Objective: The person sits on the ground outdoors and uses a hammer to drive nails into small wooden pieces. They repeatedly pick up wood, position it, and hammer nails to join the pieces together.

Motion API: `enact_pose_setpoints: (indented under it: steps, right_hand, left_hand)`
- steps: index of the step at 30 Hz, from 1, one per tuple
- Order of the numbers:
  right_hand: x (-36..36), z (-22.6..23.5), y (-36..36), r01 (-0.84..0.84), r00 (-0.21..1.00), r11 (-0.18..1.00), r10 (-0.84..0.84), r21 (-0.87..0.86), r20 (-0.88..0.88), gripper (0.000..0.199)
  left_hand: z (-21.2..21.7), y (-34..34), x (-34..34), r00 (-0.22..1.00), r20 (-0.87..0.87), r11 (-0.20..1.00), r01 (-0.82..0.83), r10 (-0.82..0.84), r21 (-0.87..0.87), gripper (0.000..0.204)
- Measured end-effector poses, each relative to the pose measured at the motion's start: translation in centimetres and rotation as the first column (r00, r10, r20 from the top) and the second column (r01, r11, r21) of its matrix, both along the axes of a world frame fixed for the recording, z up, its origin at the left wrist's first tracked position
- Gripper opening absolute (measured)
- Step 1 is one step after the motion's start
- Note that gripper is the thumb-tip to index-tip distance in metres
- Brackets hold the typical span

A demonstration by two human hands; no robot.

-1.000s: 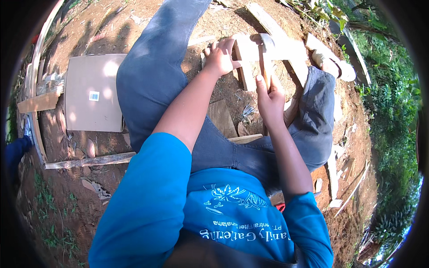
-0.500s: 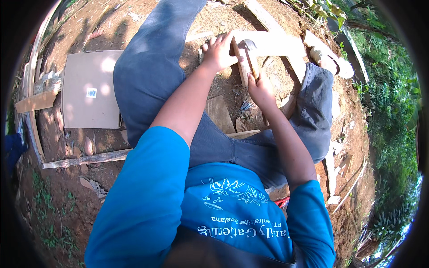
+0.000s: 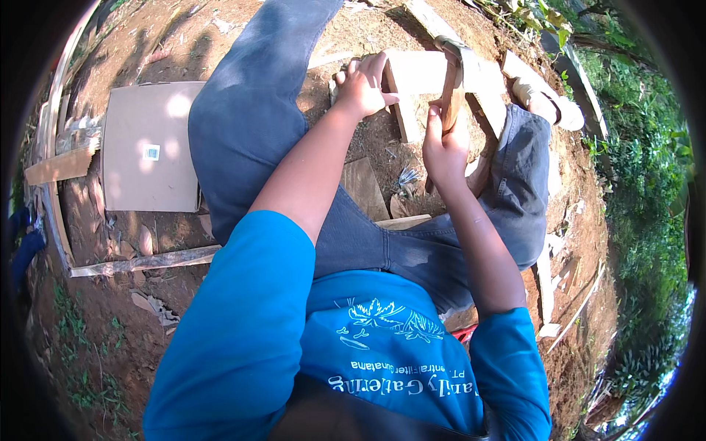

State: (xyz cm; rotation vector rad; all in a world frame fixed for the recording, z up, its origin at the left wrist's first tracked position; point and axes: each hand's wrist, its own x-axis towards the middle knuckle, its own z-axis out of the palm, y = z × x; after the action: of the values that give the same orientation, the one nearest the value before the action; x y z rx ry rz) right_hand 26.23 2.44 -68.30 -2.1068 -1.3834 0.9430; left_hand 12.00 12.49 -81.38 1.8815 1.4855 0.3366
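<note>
My right hand [image 3: 446, 151] is wrapped round the wooden handle of a hammer [image 3: 451, 99]. The hammer's head is raised, to the right of a short wooden plank [image 3: 404, 114]. My left hand [image 3: 360, 90] grips that plank at its far end, thumb stretched across it and fingers on its left side. A pale, sunlit board [image 3: 417, 71] runs rightward from the plank, partly behind the hammer; glare hides its detail. On the soil between my legs lies a small bunch of nails [image 3: 407, 176], apart from both hands.
A flat cardboard piece [image 3: 129, 147] lies on the left beside my leg. A brown panel [image 3: 362, 189] lies between my legs, with a wood strip [image 3: 404, 222] nearer me. Another plank [image 3: 432, 22] lies at the far side, and green plants [image 3: 647, 191] grow along the right.
My right hand has swung the hammer right and up, away from the plank. My left hand stays in place on the plank, which now shows more clearly.
</note>
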Motion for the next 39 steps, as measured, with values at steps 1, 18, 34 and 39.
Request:
enact_pose_setpoints:
  steps: [1, 18, 34, 39]
  right_hand:
    - [1.4, -2.9, 0.0, -0.05, 0.996, 0.993, 0.058, -0.109, 0.074, 0.048]
    - [4.3, -2.2, -5.0, 0.275, 0.948, 0.96, -0.261, 0.057, -0.182, 0.058]
    - [12.8, 8.8, -11.0, 0.284, 0.793, 0.958, -0.213, 0.037, -0.571, 0.035]
    - [12.1, 8.1, -11.2, 0.197, 0.835, 0.968, -0.082, 0.156, -0.544, 0.033]
  left_hand:
    - [0.8, 0.3, 0.5, 1.0, 0.008, 1.0, 0.023, -0.023, -0.021, 0.106]
    - [6.3, 1.7, 2.4, 0.866, 0.497, 0.998, 0.025, -0.054, 0.064, 0.07]
    - [17.0, -0.9, 5.3, 0.438, 0.683, 0.359, 0.616, 0.585, -0.702, 0.069]
    - [17.4, -1.7, 6.3, 0.284, 0.702, 0.443, 0.608, 0.653, -0.659, 0.062]
